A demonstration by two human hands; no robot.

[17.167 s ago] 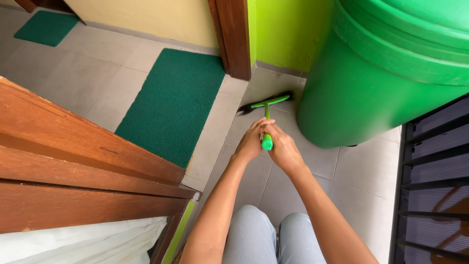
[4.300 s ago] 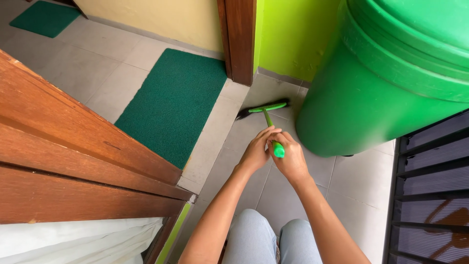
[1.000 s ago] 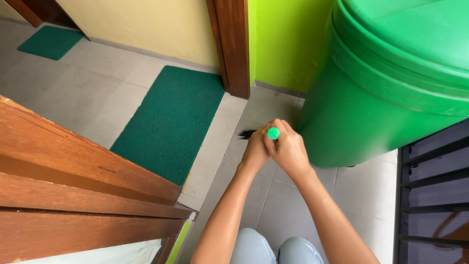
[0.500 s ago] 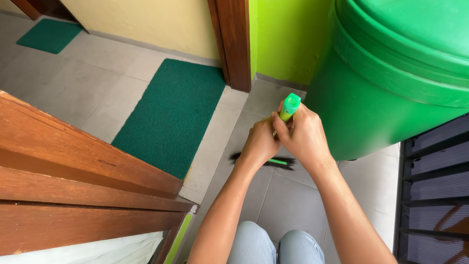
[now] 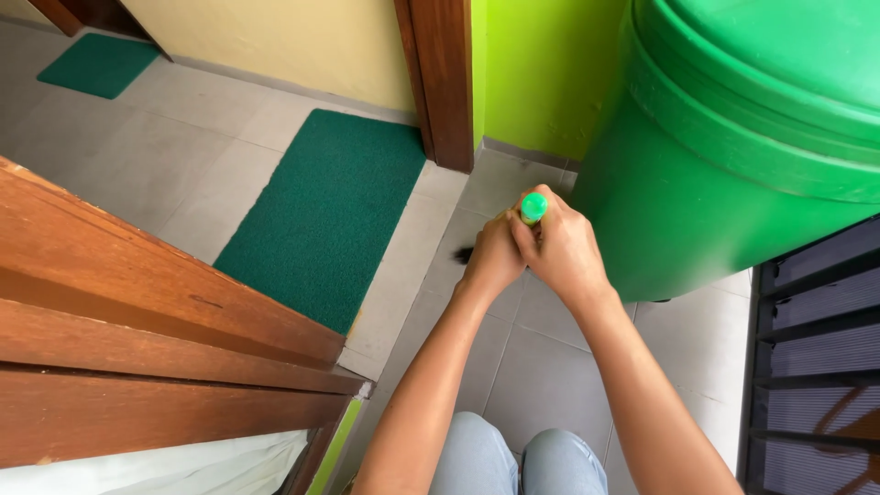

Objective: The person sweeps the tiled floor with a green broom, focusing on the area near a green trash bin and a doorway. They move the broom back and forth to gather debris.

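Glossy smooth plastic is seen on green barrel [image 5: 724,183] & handle tip [image 5: 533,208]. Mat [image 5: 330,211] looks rough, fibrous. Wood [image 5: 137,339] is polished; floor tiles [image 5: 183,156] matt.

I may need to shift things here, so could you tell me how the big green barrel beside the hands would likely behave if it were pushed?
The green barrel looks like smooth moulded plastic, so probably stiff rather than fragile. Its broad round body resting on the tiled floor suggests it would slide before tipping. Its weight depends on contents hidden under the lid; that cannot be told.

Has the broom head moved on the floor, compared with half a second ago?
Yes. The broom head now lies farther from the person, closer to the wooden door post.
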